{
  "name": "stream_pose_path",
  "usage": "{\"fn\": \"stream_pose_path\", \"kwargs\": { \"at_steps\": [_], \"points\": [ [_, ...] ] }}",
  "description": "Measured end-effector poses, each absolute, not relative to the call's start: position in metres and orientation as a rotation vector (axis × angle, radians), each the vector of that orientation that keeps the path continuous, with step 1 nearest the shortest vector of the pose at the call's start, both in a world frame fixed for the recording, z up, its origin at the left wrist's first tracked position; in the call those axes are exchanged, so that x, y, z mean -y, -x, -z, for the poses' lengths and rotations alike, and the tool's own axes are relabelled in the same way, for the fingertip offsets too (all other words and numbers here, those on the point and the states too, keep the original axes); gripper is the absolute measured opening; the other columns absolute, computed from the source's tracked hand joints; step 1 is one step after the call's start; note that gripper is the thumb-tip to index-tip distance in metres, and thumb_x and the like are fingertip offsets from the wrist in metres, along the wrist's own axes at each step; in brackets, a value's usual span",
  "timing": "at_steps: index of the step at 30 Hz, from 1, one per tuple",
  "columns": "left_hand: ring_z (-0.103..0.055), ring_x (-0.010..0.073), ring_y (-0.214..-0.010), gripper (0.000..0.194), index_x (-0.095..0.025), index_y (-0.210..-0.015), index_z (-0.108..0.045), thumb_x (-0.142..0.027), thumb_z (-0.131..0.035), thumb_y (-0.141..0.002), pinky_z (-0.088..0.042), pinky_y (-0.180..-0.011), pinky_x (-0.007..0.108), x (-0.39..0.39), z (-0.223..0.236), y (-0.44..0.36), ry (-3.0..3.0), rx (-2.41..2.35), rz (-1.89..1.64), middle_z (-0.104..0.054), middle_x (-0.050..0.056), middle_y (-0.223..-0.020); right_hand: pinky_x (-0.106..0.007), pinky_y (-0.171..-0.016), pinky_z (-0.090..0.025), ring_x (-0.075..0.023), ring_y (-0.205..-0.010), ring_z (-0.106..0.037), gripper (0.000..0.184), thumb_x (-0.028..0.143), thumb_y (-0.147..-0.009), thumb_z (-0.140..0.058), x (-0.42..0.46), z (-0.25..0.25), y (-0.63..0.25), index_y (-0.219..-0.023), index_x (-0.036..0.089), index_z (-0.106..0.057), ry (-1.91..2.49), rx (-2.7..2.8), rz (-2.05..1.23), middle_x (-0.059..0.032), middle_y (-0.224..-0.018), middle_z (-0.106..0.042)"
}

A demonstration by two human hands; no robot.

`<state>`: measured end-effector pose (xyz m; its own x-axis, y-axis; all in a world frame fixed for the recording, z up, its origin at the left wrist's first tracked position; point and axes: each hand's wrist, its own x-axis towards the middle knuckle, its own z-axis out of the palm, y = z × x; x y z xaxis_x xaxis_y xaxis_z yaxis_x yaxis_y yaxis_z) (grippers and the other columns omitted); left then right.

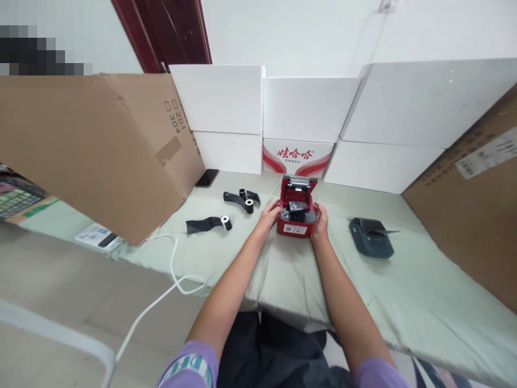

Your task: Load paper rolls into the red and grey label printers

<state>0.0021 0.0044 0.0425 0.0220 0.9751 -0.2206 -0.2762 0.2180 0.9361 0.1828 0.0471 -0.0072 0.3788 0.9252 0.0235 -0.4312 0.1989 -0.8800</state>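
Observation:
A small red printer (pixel 294 227) stands on the cloth-covered table with its lid raised. A black roll or strip (pixel 298 207) lies in its compartment. My left hand (pixel 269 217) is curled against the printer's left side, and my right hand (pixel 320 222) wraps round its right side, so the two grip it between them. Some of the fingers are hidden behind the casing. To the left lie a black paper roll (pixel 210 223) with its tail stretched out and two more dark rolls (pixel 244 203). A dark printer-like device (pixel 370 238) sits to the right, with a strip sticking out of it.
White boxes (pixel 226 99) line the back of the table. Large cardboard boxes stand at the left (pixel 100 140) and right (pixel 476 205). A phone (pixel 207 178) lies by the left box. A white cable (pixel 173 264) loops over the front edge of the green cloth (pixel 283 280).

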Motion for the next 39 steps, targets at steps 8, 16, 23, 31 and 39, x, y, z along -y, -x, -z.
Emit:
{"fn": "stream_pose_path", "kwargs": {
  "at_steps": [8,16,23,31,39],
  "points": [
    [-0.068,0.0222,-0.103,0.037,-0.020,-0.119,-0.077,-0.029,-0.065,-0.084,-0.052,-0.099,0.033,-0.035,-0.070,0.009,-1.666,-1.437,-1.146,-0.077,0.009,-0.117,-0.034,-0.091,-0.057,-0.0185,-0.096,-0.070,0.033,0.050,-0.074,-0.066,-0.047,0.006,-0.180,-0.092,0.024,-0.058,0.903,0.571,-0.990,-0.0010,-0.090,-0.070],
    [-0.071,0.0316,-0.105,0.013,-0.026,-0.060,-0.076,-0.013,-0.080,-0.058,-0.048,-0.106,0.036,-0.099,-0.113,-0.043,-2.019,-1.416,-0.415,-0.079,0.008,-0.081,-0.033,-0.091,-0.057,-0.0180,-0.092,-0.069,0.029,0.047,-0.074,-0.067,-0.051,0.004,-0.181,-0.087,0.023,-0.059,0.924,0.558,-0.985,-0.0005,-0.084,-0.068],
    [-0.070,0.0358,-0.108,0.014,-0.022,-0.063,-0.077,-0.011,-0.081,-0.056,-0.047,-0.106,0.041,-0.089,-0.116,-0.050,-2.019,-1.439,-0.320,-0.078,0.011,-0.083,-0.032,-0.090,-0.057,-0.0166,-0.088,-0.068,0.022,0.041,-0.075,-0.064,-0.049,-0.001,-0.181,-0.085,0.023,-0.058,0.950,0.552,-0.999,0.0000,-0.082,-0.066],
    [-0.069,0.0184,-0.097,0.055,-0.025,-0.139,-0.062,-0.032,-0.067,-0.085,-0.055,-0.082,0.026,-0.027,-0.121,0.031,-2.019,-1.328,-1.361,-0.071,0.007,-0.126,-0.030,-0.082,-0.056,-0.0154,-0.082,-0.067,0.023,0.036,-0.069,-0.065,-0.046,-0.002,-0.179,-0.087,0.023,-0.058,0.953,0.548,-1.024,0.0017,-0.083,-0.067],
    [-0.072,0.0192,-0.089,0.041,-0.021,-0.117,-0.071,-0.021,-0.069,-0.077,-0.054,-0.086,0.028,0.000,-0.112,0.150,-1.737,-1.960,-1.307,-0.076,0.006,-0.112,-0.029,-0.075,-0.052,-0.0157,-0.079,-0.063,0.035,0.044,-0.063,-0.065,-0.044,-0.001,-0.181,-0.090,0.022,-0.059,0.989,0.613,-0.995,0.0016,-0.081,-0.064]
  ]
}}
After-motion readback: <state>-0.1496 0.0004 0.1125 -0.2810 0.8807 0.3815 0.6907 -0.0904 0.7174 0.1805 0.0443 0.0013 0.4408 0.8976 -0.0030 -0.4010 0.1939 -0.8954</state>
